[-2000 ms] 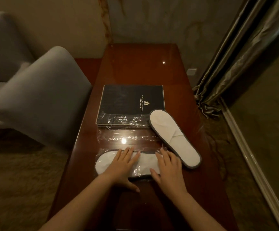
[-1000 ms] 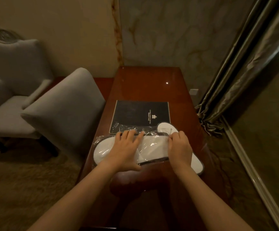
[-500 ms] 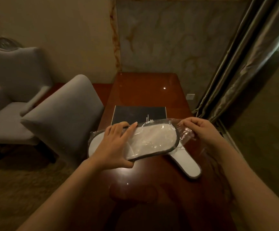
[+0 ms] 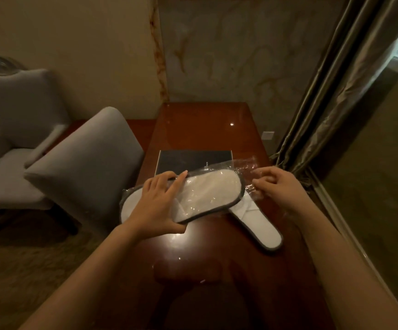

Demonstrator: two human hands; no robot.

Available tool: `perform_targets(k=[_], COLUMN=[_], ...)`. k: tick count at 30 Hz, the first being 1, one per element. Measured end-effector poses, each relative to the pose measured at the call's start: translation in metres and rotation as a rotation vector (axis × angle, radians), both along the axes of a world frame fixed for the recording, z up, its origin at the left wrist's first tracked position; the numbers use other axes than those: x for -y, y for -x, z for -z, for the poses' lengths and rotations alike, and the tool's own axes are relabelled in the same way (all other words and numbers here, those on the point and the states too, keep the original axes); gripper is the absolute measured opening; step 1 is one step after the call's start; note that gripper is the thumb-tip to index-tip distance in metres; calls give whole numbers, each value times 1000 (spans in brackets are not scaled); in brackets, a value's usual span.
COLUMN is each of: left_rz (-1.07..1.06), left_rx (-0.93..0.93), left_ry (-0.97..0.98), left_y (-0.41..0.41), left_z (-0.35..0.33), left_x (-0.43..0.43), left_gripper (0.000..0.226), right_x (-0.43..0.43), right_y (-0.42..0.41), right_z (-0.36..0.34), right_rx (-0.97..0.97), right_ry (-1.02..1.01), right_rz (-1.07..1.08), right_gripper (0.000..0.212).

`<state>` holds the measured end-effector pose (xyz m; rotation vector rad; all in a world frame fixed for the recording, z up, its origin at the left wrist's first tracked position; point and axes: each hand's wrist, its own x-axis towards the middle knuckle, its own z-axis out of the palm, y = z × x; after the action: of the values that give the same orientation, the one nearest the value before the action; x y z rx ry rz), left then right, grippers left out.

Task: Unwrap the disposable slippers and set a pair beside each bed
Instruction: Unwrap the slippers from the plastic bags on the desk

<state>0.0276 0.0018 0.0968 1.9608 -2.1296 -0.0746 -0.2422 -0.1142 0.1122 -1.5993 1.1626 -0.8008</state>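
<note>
A white slipper with a grey rim (image 4: 207, 194), still inside a clear plastic wrapper (image 4: 243, 166), is held above the table. My left hand (image 4: 156, 206) grips the slipper's middle through the plastic. My right hand (image 4: 279, 186) pinches the loose right end of the wrapper. A second, unwrapped white slipper (image 4: 262, 228) lies flat on the table below, its toe hidden under the held one.
The glossy reddish wooden table (image 4: 202, 129) carries a black folder (image 4: 186, 160) behind the slippers. A grey chair (image 4: 83, 158) stands at the table's left edge, with an armchair (image 4: 7, 129) further left. Curtains (image 4: 331, 96) hang on the right.
Both hands lifted the wrapped slipper off the table. My right hand shifted to the wrapper's right end and pulled it outward. The view tilted upward.
</note>
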Motion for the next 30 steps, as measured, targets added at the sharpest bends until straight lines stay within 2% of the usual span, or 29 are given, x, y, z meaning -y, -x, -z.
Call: perform_targets(k=[3,5,7,8,9,10,11,13,16,19,22,26,30], left_rz=[-16,-18,-9,-3,5,15,25,44,62,88,74,55,59], left_rx=[-48,-18,24,42,55,63,67,80,86,107,145,147,121], left_ry=[-23,-22,-22,-20,-18,-15,-10,-4,1,33,16,-16,-24], left_y=[0,-2,-3,-3,-2,0,2,5,8,12,15,14,10], left_z=[0,-1,-2,-2,-3,-4,-4,-4,-3,-3,0,1,-6], left_x=[-1,-2,-3,-3,-4,-4,-3,-3,-7,-11,-12,-15,-15], left_gripper=[118,118,119,119,120,120,120,119,117,115,119,123,125], right_x=[-2,-4,-7,-9,-11,-13,-16,-18,-16,-20,-24,-25,-22], right_y=[4,3,4,4,2,-2,-8,-14,-18,-22,-24,-15,4], right_z=[0,-2,-8,-13,-18,-23,-26,-24,-18,-16,-18,-25,-29], right_rx=[66,67,-15,-82,-145,-208,-277,-395,-430,-374,-241,-40,163], right_ry=[-51,-13,227,374,463,469,408,277,282,157,67,46,-55], right_rz=[47,181,334,327,248,116,-31,-220,-207,-185,-206,-164,-96], right_gripper=[18,20,19,18,16,13,12,24,43,53,39,20,13])
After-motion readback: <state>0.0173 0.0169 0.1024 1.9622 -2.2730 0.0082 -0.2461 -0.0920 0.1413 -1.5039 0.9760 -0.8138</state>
